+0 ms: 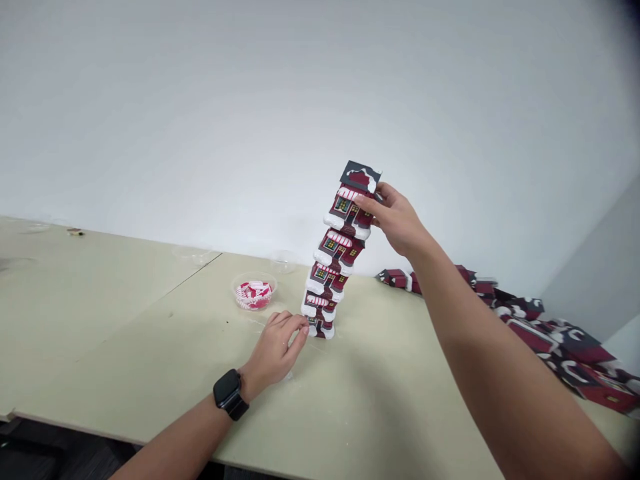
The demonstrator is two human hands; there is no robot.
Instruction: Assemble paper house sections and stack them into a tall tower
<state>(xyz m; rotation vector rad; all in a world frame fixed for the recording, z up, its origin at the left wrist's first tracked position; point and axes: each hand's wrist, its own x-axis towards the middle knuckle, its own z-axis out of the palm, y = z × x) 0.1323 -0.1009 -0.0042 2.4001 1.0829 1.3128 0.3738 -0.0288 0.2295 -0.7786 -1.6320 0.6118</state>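
A tall stack of small dark-red paper model houses (340,248) with white snowy edges stands on the table, leaning right toward its top. My right hand (395,217) grips the uppermost house (353,200), thumb across its front and fingers behind. Down at the base, my left hand (280,343) has its fingertips pinched against the left front of the lowest house (320,327); whatever lies between them is hidden. Red-and-white striped awnings show on the upper houses. Left of the stack, a clear round tub (255,291) holds red-and-white striped pieces.
More red houses with dark roofs (560,347) lie piled along the table's right side, partly behind my right forearm. Clear plastic containers (283,261) sit near the wall. A small brown item (75,232) lies far left. The table's (125,373) front edge is below.
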